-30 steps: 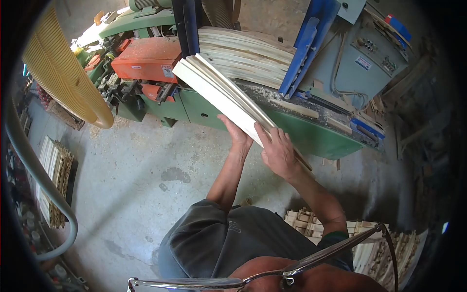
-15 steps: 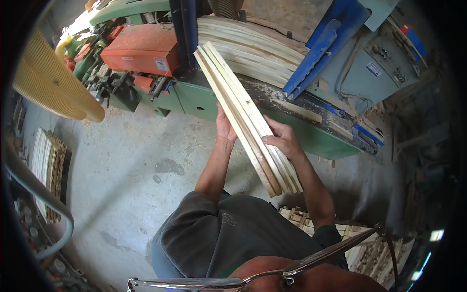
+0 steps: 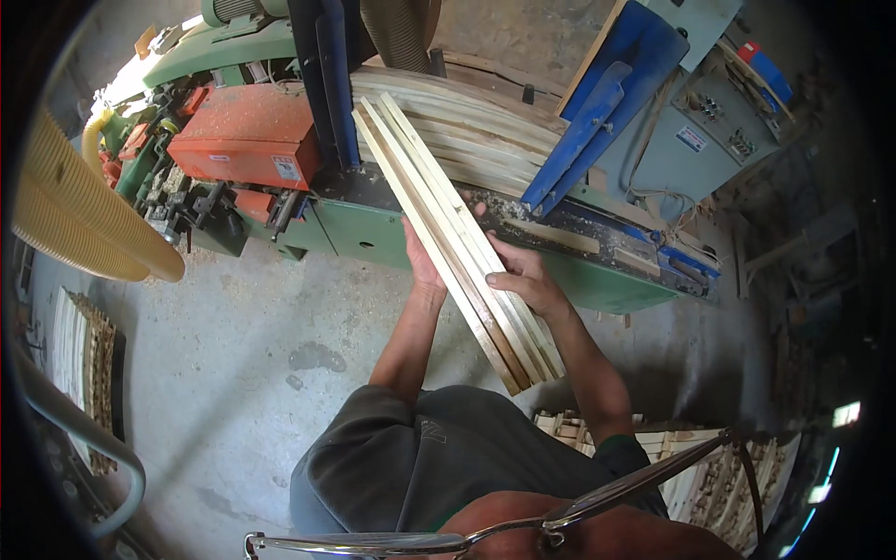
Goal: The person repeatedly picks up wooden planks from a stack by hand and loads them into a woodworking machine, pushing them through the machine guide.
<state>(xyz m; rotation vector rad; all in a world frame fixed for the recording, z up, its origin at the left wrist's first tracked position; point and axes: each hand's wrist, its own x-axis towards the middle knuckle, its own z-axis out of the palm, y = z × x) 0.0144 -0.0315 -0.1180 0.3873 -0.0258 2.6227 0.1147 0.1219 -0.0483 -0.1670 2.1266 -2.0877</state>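
Both hands carry a small bundle of long pale wood strips (image 3: pixel 457 247), slanting from upper left to lower right in front of my body. My left hand (image 3: pixel 423 259) supports the bundle from its left side and underneath, its fingers partly hidden behind the wood. My right hand (image 3: pixel 525 278) grips the right side, thumb on top of the strips and fingers around the edge. The far ends overlap the view of a stack of similar strips (image 3: pixel 485 121) standing on the green machine (image 3: pixel 359 229), between blue upright guides (image 3: pixel 597 121).
An orange machine cover (image 3: pixel 238 135) is at the left, near yellow ducting hoses (image 3: pixel 84 205). A grey control box (image 3: pixel 695 131) stands at the right. More strips are piled at the left (image 3: pixel 82 359) and behind my right arm (image 3: pixel 719 481). Sawdust covers parts of the machine bed.
The head view has shifted, so the machine appears lower and further left. Still in both hands, the bundle sits slightly lower and further left in view.
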